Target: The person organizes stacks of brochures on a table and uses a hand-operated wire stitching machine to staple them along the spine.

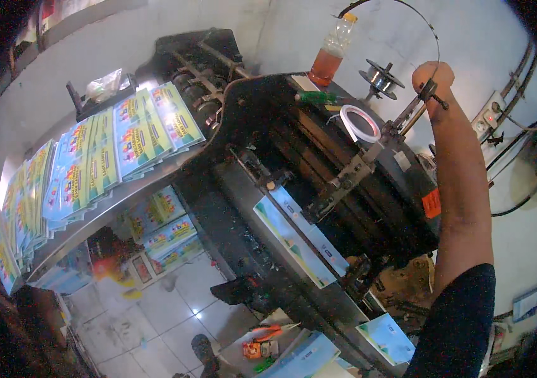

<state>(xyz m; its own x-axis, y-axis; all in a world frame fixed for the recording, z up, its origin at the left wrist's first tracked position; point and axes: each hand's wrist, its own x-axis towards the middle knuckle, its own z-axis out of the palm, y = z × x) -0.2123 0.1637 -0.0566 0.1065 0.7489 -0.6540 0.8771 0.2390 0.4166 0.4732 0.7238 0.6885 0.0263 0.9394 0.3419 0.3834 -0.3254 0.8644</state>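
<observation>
My right arm reaches up along the right side to a dark stitching machine (300, 145). At the top of it my right hand (433, 74) is closed like a fist beside a metal rod (414, 116) and a thin curved wire; its fingers are turned away, so what they hold is hidden. A spool of wire (382, 79) sits left of the hand. Lower down, pale blue and green printed booklets (300, 236) straddle the machine's rail, and another booklet (387, 339) lies farther along, near my sleeve. My left hand is out of the picture.
Rows of printed booklets (92, 164) cover a metal table at left, with more stacked beneath. On the machine top stand a bottle of reddish liquid (333, 50), a white tape roll (360, 123) and a green-handled tool (319, 97). Orange-handled pliers (265, 332) lie below. A socket (487, 118) is on the wall.
</observation>
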